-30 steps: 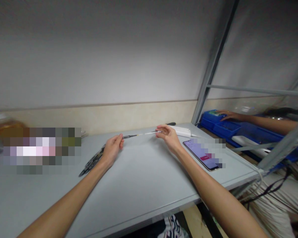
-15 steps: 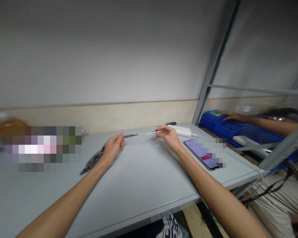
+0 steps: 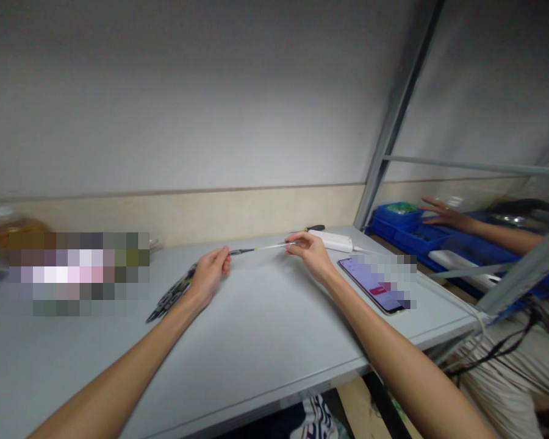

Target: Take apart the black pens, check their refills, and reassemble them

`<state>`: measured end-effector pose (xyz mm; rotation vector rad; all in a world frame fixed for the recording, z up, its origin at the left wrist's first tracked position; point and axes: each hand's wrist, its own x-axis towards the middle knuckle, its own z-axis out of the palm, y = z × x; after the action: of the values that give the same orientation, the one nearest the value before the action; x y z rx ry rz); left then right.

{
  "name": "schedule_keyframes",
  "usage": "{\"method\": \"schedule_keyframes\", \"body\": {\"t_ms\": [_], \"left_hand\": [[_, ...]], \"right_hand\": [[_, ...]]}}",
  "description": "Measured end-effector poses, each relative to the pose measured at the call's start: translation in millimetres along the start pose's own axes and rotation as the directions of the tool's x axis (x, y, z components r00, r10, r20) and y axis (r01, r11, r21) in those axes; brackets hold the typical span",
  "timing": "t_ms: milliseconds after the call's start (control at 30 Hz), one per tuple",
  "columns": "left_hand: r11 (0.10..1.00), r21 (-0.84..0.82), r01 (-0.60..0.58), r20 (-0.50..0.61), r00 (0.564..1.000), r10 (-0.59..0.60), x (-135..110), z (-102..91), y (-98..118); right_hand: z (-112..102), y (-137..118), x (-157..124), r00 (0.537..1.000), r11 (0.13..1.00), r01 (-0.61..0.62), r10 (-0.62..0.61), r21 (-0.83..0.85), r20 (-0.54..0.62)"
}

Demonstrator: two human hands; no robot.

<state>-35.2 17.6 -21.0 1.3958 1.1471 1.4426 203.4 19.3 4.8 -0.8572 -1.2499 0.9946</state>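
Observation:
My left hand (image 3: 211, 271) is closed on a thin dark piece (image 3: 242, 251) that tapers to a yellowish tip pointing right; its exact kind is unclear. Between thumb and fingers, my right hand (image 3: 308, 250) pinches a thin whitish stick (image 3: 272, 247), silvery near the fingertips. The two pieces line up end to end above the table and seem to meet at the yellowish tip. Beside and partly behind my left hand lies a dark, long bundle (image 3: 169, 299) on the table, too blurred to name.
A lit phone (image 3: 373, 286) lies right of my right forearm. Behind my right hand are a white power strip (image 3: 332, 241) and a black-handled screwdriver (image 3: 315, 228). A metal post (image 3: 396, 122) stands at right. Beyond it, a co-worker's hand (image 3: 448, 214) hovers over blue bins (image 3: 421, 238).
The whitish stick and the dark piece's tip now look joined, where a small gap showed before. My hands barely moved. The co-worker's hand has lifted off the bin and shifted right.

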Motion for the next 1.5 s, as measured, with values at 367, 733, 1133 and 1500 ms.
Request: {"method": "schedule_keyframes", "body": {"t_ms": [367, 733, 1133, 1500], "left_hand": [[1.0, 0.002, 0.013, 0.053, 0.998, -0.014, -7.0, 7.2, 0.2], [1.0, -0.024, 0.01, 0.147, 0.989, -0.007, -13.3, 9.3, 3.7], [0.982, -0.174, 0.073, 0.063, 0.996, -0.063, -11.5, 9.2, 3.8], [0.982, -0.161, 0.097, 0.088, 0.993, -0.084, -13.3, 9.8, 8.1]], "right_hand": [[7.6, -1.1, -6.3, 0.999, 1.0, 0.0, 0.002, -0.027, 0.05], [15.9, 7.4, -11.2, 0.989, 0.992, -0.059, 0.073, -0.11, 0.129], [12.2, -4.7, -13.0, 0.928, 0.981, -0.195, 0.19, -0.016, 0.322], [8.9, -10.8, -12.7, 0.933, 0.962, -0.136, 0.205, -0.236, 0.297]]}}
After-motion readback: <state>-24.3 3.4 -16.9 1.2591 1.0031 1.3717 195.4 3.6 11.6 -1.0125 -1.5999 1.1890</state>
